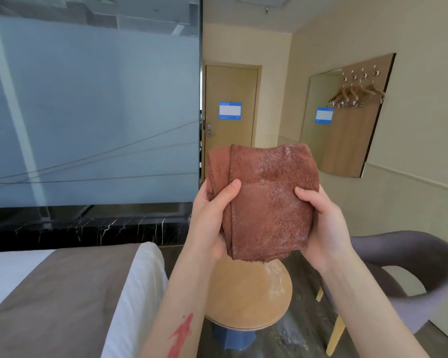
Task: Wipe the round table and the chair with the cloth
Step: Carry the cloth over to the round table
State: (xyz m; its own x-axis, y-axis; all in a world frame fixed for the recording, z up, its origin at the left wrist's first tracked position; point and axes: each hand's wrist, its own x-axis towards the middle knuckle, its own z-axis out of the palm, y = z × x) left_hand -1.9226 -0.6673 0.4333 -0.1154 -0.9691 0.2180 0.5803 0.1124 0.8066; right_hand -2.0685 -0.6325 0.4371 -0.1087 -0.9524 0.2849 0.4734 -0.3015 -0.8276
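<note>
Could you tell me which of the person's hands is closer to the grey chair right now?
Right. The right hand grips the cloth on the side facing the grey chair, just left of its backrest. The left hand holds the cloth's opposite edge, farther away.

Rust-brown cloth (pixel 264 200), tan table (pixel 246 298)

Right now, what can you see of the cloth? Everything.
The reddish-brown terry cloth is folded into a thick pad with a stitched hem running down its left side. Whitish powdery dust streaks its front face, heaviest at the upper middle. It is held upright in the air by both hands: left hand gripping its left edge, right hand its right. It hangs above the round wooden table, not touching it.
</note>
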